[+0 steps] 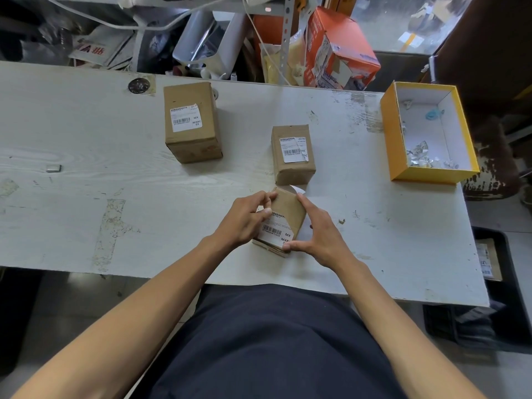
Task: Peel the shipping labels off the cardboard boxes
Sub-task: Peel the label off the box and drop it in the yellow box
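Centrally, both hands [244, 220] on tilted box [288, 208], table [86, 168] edge near

Three cardboard boxes are counted on the tabletop [86, 139]: a far-left box [192, 122], a middle box [293, 155] and a near box [283, 223]. Three shipping labels are seen, one per box. One yellow tray [395, 145] and one small metal piece [53, 168] are counted.
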`<state>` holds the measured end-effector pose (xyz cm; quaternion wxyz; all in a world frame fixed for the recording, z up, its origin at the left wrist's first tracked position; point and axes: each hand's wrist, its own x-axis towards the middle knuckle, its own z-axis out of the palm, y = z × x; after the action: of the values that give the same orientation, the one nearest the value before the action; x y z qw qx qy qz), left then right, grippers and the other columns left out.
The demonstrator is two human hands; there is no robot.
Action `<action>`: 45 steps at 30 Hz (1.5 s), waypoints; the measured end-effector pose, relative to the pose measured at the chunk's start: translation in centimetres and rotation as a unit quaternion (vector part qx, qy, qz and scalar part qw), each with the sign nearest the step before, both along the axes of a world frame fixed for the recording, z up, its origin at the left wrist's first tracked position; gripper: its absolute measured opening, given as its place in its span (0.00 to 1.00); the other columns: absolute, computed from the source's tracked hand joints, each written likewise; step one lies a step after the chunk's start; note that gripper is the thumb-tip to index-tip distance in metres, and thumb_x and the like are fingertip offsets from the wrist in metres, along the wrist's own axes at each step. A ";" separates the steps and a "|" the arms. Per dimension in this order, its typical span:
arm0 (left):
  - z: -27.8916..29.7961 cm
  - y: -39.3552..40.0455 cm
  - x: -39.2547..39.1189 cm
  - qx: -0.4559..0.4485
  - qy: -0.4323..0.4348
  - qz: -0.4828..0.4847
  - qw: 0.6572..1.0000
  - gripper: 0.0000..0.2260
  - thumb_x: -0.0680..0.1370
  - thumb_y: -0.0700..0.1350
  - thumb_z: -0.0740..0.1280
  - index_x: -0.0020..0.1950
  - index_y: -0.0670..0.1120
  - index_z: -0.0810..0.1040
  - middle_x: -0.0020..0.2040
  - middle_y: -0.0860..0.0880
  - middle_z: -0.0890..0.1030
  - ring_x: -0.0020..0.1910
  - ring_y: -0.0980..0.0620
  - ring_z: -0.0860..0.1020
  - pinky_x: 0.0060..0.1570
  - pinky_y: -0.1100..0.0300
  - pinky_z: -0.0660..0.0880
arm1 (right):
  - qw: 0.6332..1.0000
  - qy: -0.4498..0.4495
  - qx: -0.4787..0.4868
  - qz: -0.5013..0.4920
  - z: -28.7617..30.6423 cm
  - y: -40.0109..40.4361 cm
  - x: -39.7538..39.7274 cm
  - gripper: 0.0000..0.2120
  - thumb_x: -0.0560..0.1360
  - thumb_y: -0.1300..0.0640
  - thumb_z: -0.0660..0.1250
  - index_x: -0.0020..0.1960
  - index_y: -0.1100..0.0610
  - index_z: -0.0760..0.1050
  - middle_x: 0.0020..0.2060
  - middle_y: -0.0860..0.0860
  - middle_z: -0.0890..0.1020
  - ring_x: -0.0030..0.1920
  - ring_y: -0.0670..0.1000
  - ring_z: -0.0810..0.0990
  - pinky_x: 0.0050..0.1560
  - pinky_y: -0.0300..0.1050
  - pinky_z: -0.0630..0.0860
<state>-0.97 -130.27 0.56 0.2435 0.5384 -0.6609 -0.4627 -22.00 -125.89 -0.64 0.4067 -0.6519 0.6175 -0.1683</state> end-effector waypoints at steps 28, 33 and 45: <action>0.1 0.2 0.0 0.023 0.018 0.011 1.000 0.08 0.78 0.38 0.64 0.40 0.47 0.71 0.67 0.53 0.77 0.63 0.58 0.74 0.47 0.78 0.68 | 0.999 -0.008 0.034 0.031 0.1 -0.3 -0.5 0.61 0.55 0.39 0.82 0.77 0.39 0.47 0.72 0.46 0.63 0.70 0.48 0.60 0.68 0.56 0.68; 0.3 0.1 -0.2 0.028 0.023 0.014 0.999 0.08 0.78 0.37 0.64 0.40 0.46 0.71 0.66 0.53 0.77 0.61 0.58 0.74 0.45 0.79 0.68 | 0.999 -0.004 0.035 0.040 0.5 -0.3 -0.6 0.63 0.56 0.43 0.83 0.78 0.41 0.45 0.73 0.48 0.62 0.72 0.48 0.57 0.71 0.50 0.63; 0.3 0.2 0.0 0.029 0.019 0.007 0.999 0.09 0.78 0.37 0.63 0.40 0.47 0.70 0.66 0.54 0.77 0.62 0.58 0.73 0.49 0.74 0.68 | 0.999 0.001 0.034 0.035 0.2 -0.3 -0.4 0.64 0.54 0.41 0.83 0.77 0.39 0.45 0.73 0.47 0.63 0.73 0.48 0.58 0.71 0.51 0.63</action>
<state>-1.01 -130.03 0.91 0.2436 0.5405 -0.6390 -0.4901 -22.43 -126.16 -0.39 0.4335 -0.6589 0.6004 -0.1321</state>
